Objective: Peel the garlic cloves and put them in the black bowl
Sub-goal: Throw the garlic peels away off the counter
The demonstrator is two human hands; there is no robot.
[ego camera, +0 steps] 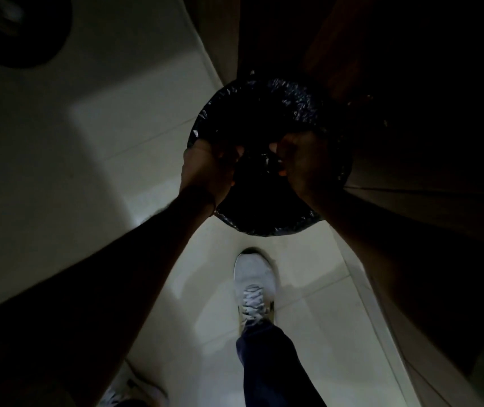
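Note:
The frame is very dark. Both my hands reach over a round bin lined with a black plastic bag [264,95]. My left hand [208,168] and my right hand [299,165] have their fingers curled round the two sides of a dark object [254,174] held between them above the bin's opening. What that object is cannot be made out. No garlic cloves can be seen. A round black shape [20,33] with something pale inside lies at the top left; it may be the black bowl, but it is blurred.
The bin stands on a pale tiled floor [135,136] against dark wooden cabinet fronts [411,142] on the right. A white sneaker [254,286] with a dark trouser leg stands just in front of the bin; a second shoe [135,389] shows at the bottom left.

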